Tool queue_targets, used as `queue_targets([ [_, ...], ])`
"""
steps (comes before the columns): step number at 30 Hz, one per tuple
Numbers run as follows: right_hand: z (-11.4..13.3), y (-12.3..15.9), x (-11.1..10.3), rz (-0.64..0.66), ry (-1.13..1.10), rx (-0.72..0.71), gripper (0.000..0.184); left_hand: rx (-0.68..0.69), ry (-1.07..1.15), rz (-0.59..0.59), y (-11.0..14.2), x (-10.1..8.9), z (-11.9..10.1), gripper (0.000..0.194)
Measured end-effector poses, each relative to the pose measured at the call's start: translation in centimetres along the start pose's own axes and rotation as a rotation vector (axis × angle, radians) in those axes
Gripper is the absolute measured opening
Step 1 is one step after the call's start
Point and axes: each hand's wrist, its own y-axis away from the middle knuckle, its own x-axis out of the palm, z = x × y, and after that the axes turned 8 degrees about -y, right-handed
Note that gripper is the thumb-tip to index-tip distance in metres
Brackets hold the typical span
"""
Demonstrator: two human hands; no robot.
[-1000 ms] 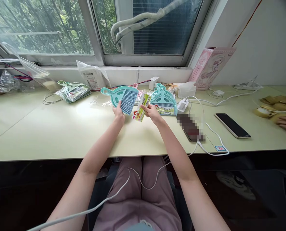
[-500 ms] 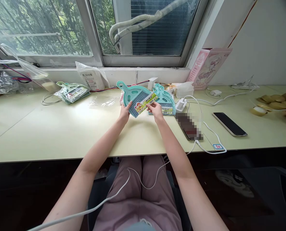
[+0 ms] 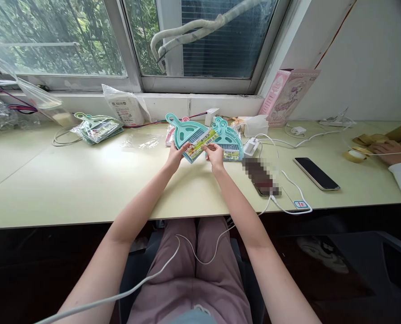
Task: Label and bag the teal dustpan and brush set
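A teal mini dustpan and brush set (image 3: 185,131) is tilted above the table between my hands, its handle pointing up and left. Its yellow-green printed label (image 3: 202,142) lies slantwise across the bristles. My left hand (image 3: 176,157) is closed on the lower left edge, thumb on the front. With a pinch of thumb and finger, my right hand (image 3: 214,155) grips the label's right part. Just behind and to the right lies another teal dustpan set (image 3: 225,131), partly covered by my right hand. Some pink packaging shows behind the held set.
Bagged dustpan sets (image 3: 98,129) are stacked at the left. Clear plastic film (image 3: 143,140) lies mid-table. To the right are a charging phone (image 3: 261,177), a second phone (image 3: 317,173), white cables, a tape roll (image 3: 355,155), a pink box (image 3: 288,96) and another person's hand (image 3: 387,150).
The held set stays in nearly the same place, and my left thumb now reaches over the label's left end. At the far right, another person's hand and sleeve have come further into view.
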Motion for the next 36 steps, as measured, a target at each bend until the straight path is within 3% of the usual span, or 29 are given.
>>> queue_targets([
  [4, 0.0, 0.0, 0.0, -0.024, 0.123, 0.001, 0.033, 0.040, -0.042, 0.015, -0.3, -0.2, 0.4, 0.081],
  [10, 0.6, 0.7, 0.0, -0.045, 0.394, -0.038, 0.028, 0.051, -0.028, -0.001, -0.2, 0.0, 0.5, 0.083],
  [16, 0.7, 0.9, 0.1, -0.076, 0.413, -0.004, 0.044, 0.049, -0.035, -0.018, -0.2, 0.0, 0.1, 0.081],
  [22, -0.7, -0.3, 0.0, -0.136, 0.102, 0.088, 0.065, 0.125, -0.106, 0.023, -0.5, -0.4, 0.6, 0.079],
  [28, -0.6, -0.6, 0.2, 0.049, -0.407, 0.240, 0.034, 0.080, -0.083, 0.035, -0.3, -0.2, 0.5, 0.078],
  [36, -0.1, -0.2, 0.5, 0.048, -0.515, 0.313, 0.023, 0.116, -0.108, 0.058, -0.9, -0.8, 1.2, 0.072],
])
